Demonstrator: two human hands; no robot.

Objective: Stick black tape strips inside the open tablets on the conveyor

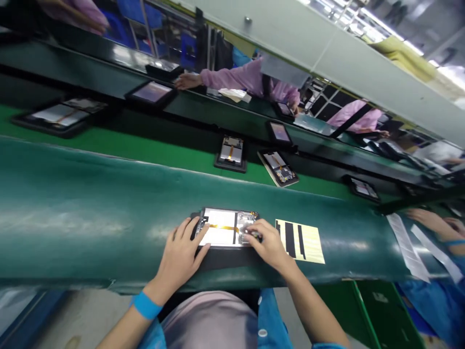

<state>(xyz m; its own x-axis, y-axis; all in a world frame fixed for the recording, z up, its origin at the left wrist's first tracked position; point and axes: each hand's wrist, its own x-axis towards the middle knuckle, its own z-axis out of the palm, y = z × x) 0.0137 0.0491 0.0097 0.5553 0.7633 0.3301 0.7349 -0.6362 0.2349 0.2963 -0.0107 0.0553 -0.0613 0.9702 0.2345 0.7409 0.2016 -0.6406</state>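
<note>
Nearest the person, the opened tablet (220,238) lies crosswise on the green worktop (90,203), its inner parts facing up, with a dark patch below it that may be a pad or only shadow. The main risk seems to sit right there: a fingertip pressing too hard or dragging sideways could crease the orange ribbon (222,227) across the tablet's middle or disturb the small parts at its right end, and a weak hold at its left end could let it turn. The left hand (179,252) is spread, fingers apart, resting on the tablet's left end without closing around it. The right hand (271,246) is bent over the tablet's right end, thumb and fingers drawn close together by a small dark part; blur and the fingers' own cover make it impossible to tell whether they pinch anything. Just right of the tablet lies a yellow sheet (313,245) bearing black strips (289,237); the right forearm passes near its corner, so a careless sweep might shift it. Beyond the tablet, two more opened units (231,152) (279,167) rest on the bright green strip (163,155), and farther off a co-worker's hand (187,81) reaches out.
</note>
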